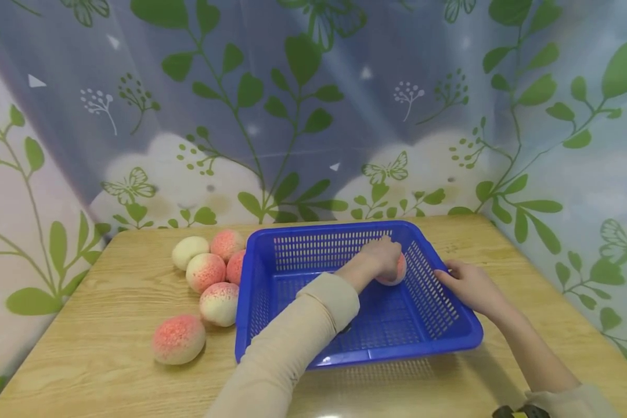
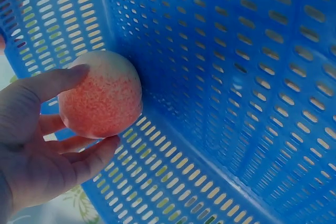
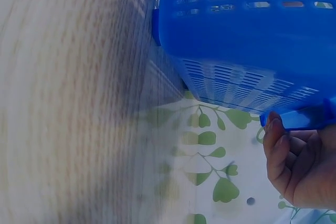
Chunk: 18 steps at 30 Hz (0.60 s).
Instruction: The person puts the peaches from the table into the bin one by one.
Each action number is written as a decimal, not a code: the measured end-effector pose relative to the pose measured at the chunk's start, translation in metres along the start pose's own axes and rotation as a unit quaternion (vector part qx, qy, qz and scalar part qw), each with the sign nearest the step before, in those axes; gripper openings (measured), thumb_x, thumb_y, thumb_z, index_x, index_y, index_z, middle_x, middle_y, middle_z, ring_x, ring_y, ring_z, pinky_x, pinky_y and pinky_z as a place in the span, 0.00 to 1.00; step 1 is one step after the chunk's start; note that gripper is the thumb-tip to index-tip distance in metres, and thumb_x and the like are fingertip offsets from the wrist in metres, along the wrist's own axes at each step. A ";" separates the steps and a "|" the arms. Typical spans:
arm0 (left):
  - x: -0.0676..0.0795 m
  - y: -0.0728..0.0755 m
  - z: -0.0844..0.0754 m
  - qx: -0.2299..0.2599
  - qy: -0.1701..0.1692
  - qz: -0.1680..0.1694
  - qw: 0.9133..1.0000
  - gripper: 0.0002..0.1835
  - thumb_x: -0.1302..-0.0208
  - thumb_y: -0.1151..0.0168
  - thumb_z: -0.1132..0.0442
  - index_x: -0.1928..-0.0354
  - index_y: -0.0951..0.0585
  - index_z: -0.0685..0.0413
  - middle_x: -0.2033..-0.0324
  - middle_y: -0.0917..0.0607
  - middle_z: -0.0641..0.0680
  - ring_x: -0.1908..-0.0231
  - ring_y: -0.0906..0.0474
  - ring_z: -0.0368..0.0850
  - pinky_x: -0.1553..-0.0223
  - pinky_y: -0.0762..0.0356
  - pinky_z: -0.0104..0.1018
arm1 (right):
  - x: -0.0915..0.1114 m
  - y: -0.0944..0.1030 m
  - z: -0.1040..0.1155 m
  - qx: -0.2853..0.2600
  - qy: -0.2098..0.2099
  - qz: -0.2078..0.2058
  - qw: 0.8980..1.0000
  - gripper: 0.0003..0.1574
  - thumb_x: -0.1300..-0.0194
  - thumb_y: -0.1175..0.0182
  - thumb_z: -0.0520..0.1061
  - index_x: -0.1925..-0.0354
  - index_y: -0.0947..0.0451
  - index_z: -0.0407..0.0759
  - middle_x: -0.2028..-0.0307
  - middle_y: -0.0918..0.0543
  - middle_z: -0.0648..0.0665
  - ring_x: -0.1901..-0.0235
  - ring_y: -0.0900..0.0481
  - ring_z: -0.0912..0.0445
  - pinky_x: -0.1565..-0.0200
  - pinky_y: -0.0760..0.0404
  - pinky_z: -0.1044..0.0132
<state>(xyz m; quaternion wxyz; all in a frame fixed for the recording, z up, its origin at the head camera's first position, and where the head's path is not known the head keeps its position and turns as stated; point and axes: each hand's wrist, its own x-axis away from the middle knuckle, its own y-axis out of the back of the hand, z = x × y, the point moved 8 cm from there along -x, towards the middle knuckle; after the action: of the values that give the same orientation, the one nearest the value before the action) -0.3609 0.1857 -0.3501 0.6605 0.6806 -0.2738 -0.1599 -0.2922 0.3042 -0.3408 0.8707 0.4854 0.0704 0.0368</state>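
Observation:
A blue perforated plastic basket (image 1: 423, 348) sits on the table. Reaching into its far right corner, my left hand (image 1: 382, 256) holds a pink-and-cream peach (image 1: 395, 274). In the left wrist view the thumb and fingers curl around the peach (image 2: 102, 95), which is low by the basket's floor and wall; whether it touches them I cannot tell. My right hand (image 1: 472, 287) grips the basket's right rim, its thumb on top. Seen from the right wrist, that hand's fingers (image 3: 278, 148) curl under the rim. Most of the left fingers are hidden in the head view.
Several more peaches (image 1: 206, 273) cluster against the basket's left side on the wooden table (image 1: 99, 307). One peach (image 1: 179, 339) lies apart, nearer the front. A leaf-patterned curtain (image 1: 271, 116) hangs behind the table and along its sides.

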 end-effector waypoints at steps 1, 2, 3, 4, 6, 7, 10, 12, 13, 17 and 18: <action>-0.001 0.000 0.000 0.004 -0.001 0.001 1.000 0.29 0.43 0.38 0.60 0.38 0.32 0.51 0.41 0.29 0.53 0.42 0.33 0.45 0.47 0.31 0.35 | 0.000 0.000 0.000 -0.002 -0.001 0.001 1.000 0.23 0.31 0.50 0.50 0.55 0.26 0.30 0.74 0.22 0.46 0.74 0.28 0.55 0.71 0.29 0.61; -0.001 0.000 0.001 0.007 -0.006 0.002 1.000 0.28 0.43 0.38 0.60 0.38 0.31 0.51 0.42 0.28 0.53 0.43 0.32 0.44 0.48 0.31 0.34 | 0.000 -0.001 0.000 -0.004 -0.001 0.002 1.000 0.22 0.31 0.50 0.50 0.56 0.26 0.30 0.75 0.23 0.47 0.75 0.29 0.55 0.72 0.30 0.62; -0.001 0.000 0.001 0.008 -0.010 0.003 1.000 0.28 0.43 0.38 0.61 0.39 0.31 0.52 0.42 0.28 0.53 0.44 0.32 0.44 0.48 0.31 0.34 | 0.000 -0.001 0.000 -0.006 -0.001 0.002 1.000 0.22 0.31 0.50 0.50 0.56 0.27 0.30 0.76 0.24 0.47 0.75 0.29 0.55 0.72 0.30 0.62; -0.002 0.000 0.001 0.009 -0.016 0.005 1.000 0.29 0.43 0.38 0.62 0.38 0.31 0.52 0.42 0.28 0.53 0.43 0.32 0.44 0.48 0.31 0.33 | 0.000 -0.001 0.000 -0.007 -0.001 0.003 1.000 0.22 0.31 0.50 0.50 0.56 0.27 0.30 0.75 0.23 0.47 0.75 0.29 0.55 0.72 0.30 0.62; -0.002 -0.001 0.003 0.011 -0.025 0.010 1.000 0.30 0.43 0.38 0.62 0.37 0.32 0.52 0.42 0.28 0.53 0.42 0.33 0.43 0.46 0.33 0.32 | 0.000 -0.002 0.000 -0.010 -0.001 0.001 1.000 0.23 0.31 0.50 0.50 0.55 0.27 0.29 0.74 0.23 0.46 0.74 0.28 0.55 0.72 0.29 0.62; -0.002 -0.001 0.003 0.012 -0.029 0.013 0.999 0.31 0.43 0.38 0.62 0.36 0.34 0.53 0.41 0.29 0.53 0.41 0.34 0.43 0.45 0.34 0.32 | 0.000 -0.001 0.000 -0.010 -0.001 0.000 1.000 0.23 0.31 0.50 0.50 0.55 0.27 0.29 0.74 0.22 0.46 0.74 0.28 0.55 0.71 0.29 0.62; -0.001 -0.002 0.005 0.022 -0.034 0.024 0.999 0.34 0.42 0.38 0.61 0.33 0.38 0.52 0.38 0.32 0.53 0.38 0.37 0.44 0.42 0.38 0.33 | 0.000 -0.001 -0.001 -0.012 0.000 -0.003 1.000 0.23 0.32 0.50 0.50 0.54 0.27 0.29 0.73 0.22 0.45 0.73 0.27 0.55 0.70 0.29 0.61; 0.000 -0.003 0.005 0.027 -0.031 0.027 0.999 0.35 0.41 0.38 0.61 0.32 0.39 0.52 0.37 0.33 0.53 0.38 0.38 0.44 0.42 0.37 0.32 | 0.000 -0.001 -0.002 -0.012 0.001 -0.003 1.000 0.23 0.32 0.50 0.50 0.53 0.27 0.29 0.73 0.21 0.45 0.73 0.27 0.55 0.70 0.28 0.61; 0.001 -0.003 0.005 0.026 -0.028 0.029 0.999 0.35 0.41 0.38 0.61 0.32 0.39 0.52 0.37 0.34 0.53 0.37 0.38 0.44 0.42 0.37 0.32 | 0.000 -0.001 -0.002 -0.013 0.000 -0.004 1.000 0.23 0.32 0.50 0.50 0.53 0.27 0.30 0.73 0.21 0.45 0.73 0.27 0.55 0.70 0.28 0.61; 0.002 -0.003 0.004 -0.004 -0.022 0.028 0.999 0.36 0.40 0.40 0.59 0.30 0.42 0.49 0.35 0.36 0.51 0.36 0.41 0.44 0.41 0.38 0.33 | 0.000 -0.002 -0.002 -0.015 -0.005 0.000 1.000 0.24 0.31 0.50 0.51 0.53 0.27 0.29 0.73 0.21 0.45 0.74 0.27 0.55 0.71 0.28 0.61; 0.003 -0.003 0.004 -0.013 -0.021 0.028 0.999 0.36 0.40 0.41 0.58 0.30 0.42 0.48 0.34 0.37 0.51 0.35 0.41 0.44 0.40 0.39 0.34 | 0.000 -0.001 -0.002 -0.012 -0.006 0.000 1.000 0.24 0.31 0.50 0.51 0.53 0.27 0.29 0.73 0.21 0.45 0.73 0.27 0.55 0.71 0.28 0.61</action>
<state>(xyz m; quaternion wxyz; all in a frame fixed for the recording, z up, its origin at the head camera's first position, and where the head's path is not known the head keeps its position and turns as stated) -0.3601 0.1809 -0.3526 0.6676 0.6606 -0.3046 -0.1588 -0.2923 0.3048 -0.3427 0.8769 0.4751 0.0651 0.0348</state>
